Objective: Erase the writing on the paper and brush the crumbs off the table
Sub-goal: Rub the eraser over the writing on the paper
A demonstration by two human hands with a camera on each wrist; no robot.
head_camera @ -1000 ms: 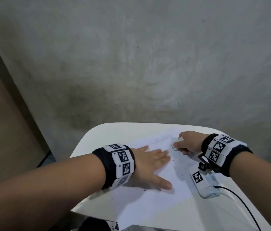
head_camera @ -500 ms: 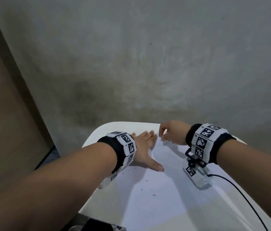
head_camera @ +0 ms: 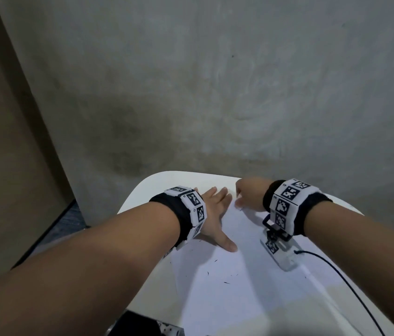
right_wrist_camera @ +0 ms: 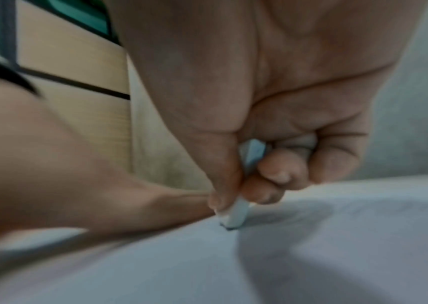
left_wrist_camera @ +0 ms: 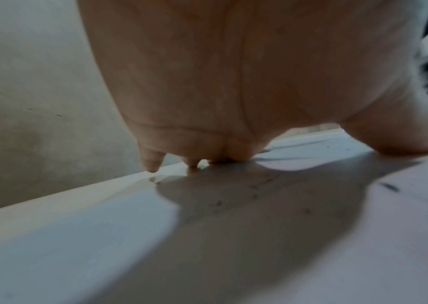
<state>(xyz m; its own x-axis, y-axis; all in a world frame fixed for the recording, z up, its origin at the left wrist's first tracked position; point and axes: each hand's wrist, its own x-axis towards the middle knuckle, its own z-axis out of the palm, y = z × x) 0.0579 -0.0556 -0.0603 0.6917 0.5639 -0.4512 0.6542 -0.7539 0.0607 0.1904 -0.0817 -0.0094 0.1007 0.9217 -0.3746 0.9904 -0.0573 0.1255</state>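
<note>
The paper (head_camera: 227, 299) lies flat on the white tabletop (head_camera: 157, 187), running from its near edge toward the far edge, a little right of the left edge. Across the paper's near and middle stretch, dark eraser crumbs (head_camera: 226, 283) are scattered, so rubbing has clearly been done but none of the brushing-off. Further along, the left hand (head_camera: 215, 214) is spread flat, fingers straight and thumb splayed, palm down on the sheet's left side, pinning it and gripping nothing. Just beside it, toward the far edge, the right hand (head_camera: 249, 196) has thumb and curled fingers pinched round a small white eraser (right_wrist_camera: 236, 214), whose tip touches the sheet. Whether any writing is left cannot be told: that patch is hidden behind the hands, and the wrist views are blurred. By my judgement the erasing is in its last strokes or nearly so; the crumbs, on paper and table alike, remain wholly to be swept off.
</note>
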